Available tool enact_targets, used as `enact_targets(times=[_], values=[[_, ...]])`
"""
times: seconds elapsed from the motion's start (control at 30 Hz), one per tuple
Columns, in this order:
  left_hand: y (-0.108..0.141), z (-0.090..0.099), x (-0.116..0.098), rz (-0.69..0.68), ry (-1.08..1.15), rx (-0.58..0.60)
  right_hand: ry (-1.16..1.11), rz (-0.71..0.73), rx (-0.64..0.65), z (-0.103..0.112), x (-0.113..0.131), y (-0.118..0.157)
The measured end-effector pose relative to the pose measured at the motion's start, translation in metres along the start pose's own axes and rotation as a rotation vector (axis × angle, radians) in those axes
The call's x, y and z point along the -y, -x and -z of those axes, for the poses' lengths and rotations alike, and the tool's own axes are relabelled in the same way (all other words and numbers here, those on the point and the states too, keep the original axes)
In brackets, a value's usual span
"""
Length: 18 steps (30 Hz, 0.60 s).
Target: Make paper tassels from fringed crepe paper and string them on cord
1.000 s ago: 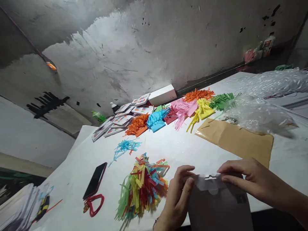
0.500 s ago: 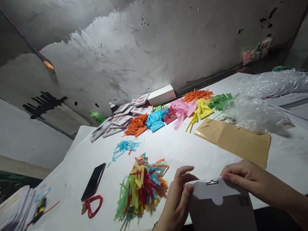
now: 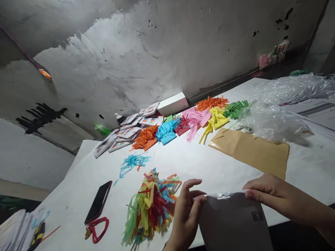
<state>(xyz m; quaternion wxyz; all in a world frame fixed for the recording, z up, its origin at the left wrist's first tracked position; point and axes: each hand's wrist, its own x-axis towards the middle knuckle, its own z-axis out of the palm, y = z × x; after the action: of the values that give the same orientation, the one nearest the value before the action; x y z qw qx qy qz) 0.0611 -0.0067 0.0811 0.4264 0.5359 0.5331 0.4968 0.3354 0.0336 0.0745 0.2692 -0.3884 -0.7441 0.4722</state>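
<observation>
A grey-white flat box (image 3: pixel 232 223) with a hanging slot at its top edge is held upright near the table's front edge. My left hand (image 3: pixel 187 212) grips its upper left corner between thumb and fingers. On the upper right corner my right hand (image 3: pixel 267 191) pinches the edge. A bunch of multicoloured paper fringes (image 3: pixel 151 209) lies just left of my left hand. Beyond my right hand is a brown envelope (image 3: pixel 251 150).
Fringed paper bundles, including blue (image 3: pixel 169 131) and yellow (image 3: pixel 216 120), line the back beside stacked packs (image 3: pixel 128 132) and a white box (image 3: pixel 172 104). A phone (image 3: pixel 98 202) with a red strap lies left; clear plastic (image 3: pixel 274 122) lies right.
The top of the box has tilted, so its flap and semicircular tab no longer show. Both hands still hold its corners. The whole view has shifted slightly.
</observation>
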Motion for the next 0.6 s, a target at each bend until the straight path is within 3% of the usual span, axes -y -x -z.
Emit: enact_targets(times=[0.17, 0.3, 0.4, 0.5, 0.6], values=[[-0.004, 0.001, 0.004, 0.117, 0.049, -0.021, -0.142, 0.017, 0.134, 0.002, 0.001, -0.004], [0.004, 0.003, 0.003, 0.061, 0.044, -0.014, -0.226, -0.007, 0.198, 0.003, 0.005, -0.005], [0.010, 0.003, 0.001, -0.019, 0.032, 0.006, -0.165, -0.032, 0.104, 0.000, 0.009, -0.002], [0.013, 0.002, 0.000, 0.023, 0.048, 0.000, -0.091, -0.021, -0.010, -0.003, 0.013, 0.003], [0.015, 0.001, 0.001, -0.002, 0.084, 0.001, -0.101, -0.004, 0.008, -0.002, 0.015, 0.006]])
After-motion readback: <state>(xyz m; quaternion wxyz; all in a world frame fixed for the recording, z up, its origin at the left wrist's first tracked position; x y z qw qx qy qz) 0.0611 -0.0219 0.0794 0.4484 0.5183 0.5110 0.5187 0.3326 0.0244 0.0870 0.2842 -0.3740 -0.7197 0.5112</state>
